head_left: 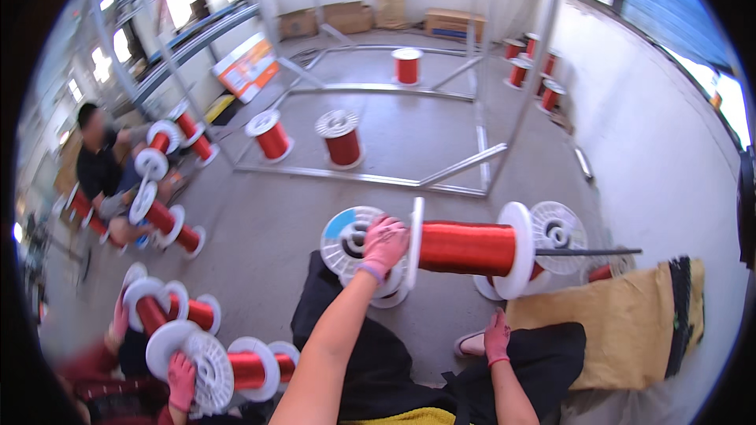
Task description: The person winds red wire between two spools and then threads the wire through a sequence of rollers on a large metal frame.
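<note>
A spool of red wire (468, 248) with white flanges lies sideways in front of me. A dark rod (591, 252) juts from its right end. My left hand (384, 245), in a pink glove, is closed at the spool's left end, in line with the rod; the rod's end there is hidden by the fingers. Behind the hand stands another white flange (343, 245) with a blue patch. A further flange (559, 236) shows behind the right end. My right hand (497, 337), also gloved, rests holding nothing on my dark-clothed knee, fingers stretched forward.
Close at my left, a co-worker's pink-gloved hand (181, 378) touches a white spool flange (206, 370). Another person (102, 157) sits farther left among spools. Red spools (342, 139) stand by a metal frame (354, 179). Tan cloth (606, 323) lies at my right by the wall.
</note>
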Available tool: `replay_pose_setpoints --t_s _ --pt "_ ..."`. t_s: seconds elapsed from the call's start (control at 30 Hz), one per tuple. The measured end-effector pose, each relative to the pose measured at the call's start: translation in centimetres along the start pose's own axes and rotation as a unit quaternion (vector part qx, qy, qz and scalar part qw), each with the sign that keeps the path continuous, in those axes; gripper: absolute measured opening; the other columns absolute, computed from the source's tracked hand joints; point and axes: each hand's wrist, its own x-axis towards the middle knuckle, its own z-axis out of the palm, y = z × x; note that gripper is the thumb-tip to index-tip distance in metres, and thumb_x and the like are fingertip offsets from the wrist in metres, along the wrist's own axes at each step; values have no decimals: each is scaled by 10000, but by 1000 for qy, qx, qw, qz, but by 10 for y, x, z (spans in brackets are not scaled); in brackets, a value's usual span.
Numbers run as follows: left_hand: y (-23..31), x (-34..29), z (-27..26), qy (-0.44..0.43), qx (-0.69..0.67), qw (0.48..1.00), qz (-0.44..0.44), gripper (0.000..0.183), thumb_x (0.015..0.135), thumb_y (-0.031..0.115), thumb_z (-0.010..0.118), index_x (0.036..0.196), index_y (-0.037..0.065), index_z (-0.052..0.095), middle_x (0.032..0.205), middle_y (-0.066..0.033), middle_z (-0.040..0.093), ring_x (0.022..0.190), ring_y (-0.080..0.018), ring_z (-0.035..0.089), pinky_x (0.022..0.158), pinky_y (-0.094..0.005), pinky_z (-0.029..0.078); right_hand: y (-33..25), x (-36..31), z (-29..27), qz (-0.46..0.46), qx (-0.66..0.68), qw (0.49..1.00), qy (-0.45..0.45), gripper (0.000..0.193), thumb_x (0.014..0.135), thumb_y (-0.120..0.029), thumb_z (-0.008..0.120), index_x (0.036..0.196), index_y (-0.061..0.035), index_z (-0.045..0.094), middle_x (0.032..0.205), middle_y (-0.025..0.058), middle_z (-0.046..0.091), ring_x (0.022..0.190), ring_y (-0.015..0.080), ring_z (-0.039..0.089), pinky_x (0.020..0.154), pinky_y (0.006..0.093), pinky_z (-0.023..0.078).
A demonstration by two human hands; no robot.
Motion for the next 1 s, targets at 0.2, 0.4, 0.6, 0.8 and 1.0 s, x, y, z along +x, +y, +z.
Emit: replay_pose_setpoints --t_s 0.2,0.4,0.6,0.8,1.0 --pt "-6 2 6 11 -28 999 13 205 835 227 559 772 102 709 905 -38 702 1012 -205 614 1020 -390 391 -26 98 -71 -26 515 845 142 434 1002 -212 493 1347 51 470 1341 214 534 1252 313 506 1055 352 368" --pt "-4 -2 4 19 -47 999 0 222 851 227 559 784 80 712 927 -35 701 1021 -204 608 1026 -397 380 -39 50 -57 48 282 958 -32 449 984 -184 511 1369 34 438 1318 274 528 1230 396 511 1035 400 399" --pt "-3 1 7 -12 11 999 -33 203 836 228 565 797 92 711 930 -53 696 1029 -212 606 1051 -387 360 -16 48 -58 30 458 879 127 364 986 -107 466 1321 37 468 1300 234 540 1220 363 525 1022 383 419" --pt "-7 -2 8 26 -31 999 20 211 821 232 575 791 85 724 930 -35 699 1024 -201 607 1031 -391 374 -44 108 -67 -102 251 946 176 446 982 -217 533 1292 99 482 1208 294 587 1126 435 561 967 417 447" --pt "-4 -1 5 33 -30 999 13 222 836 239 575 744 85 706 867 -49 698 987 -210 617 1026 -389 379 4 4 -18 91 171 979 -70 388 994 -204 430 1332 -25 498 1285 219 558 1212 381 518 1020 426 413"
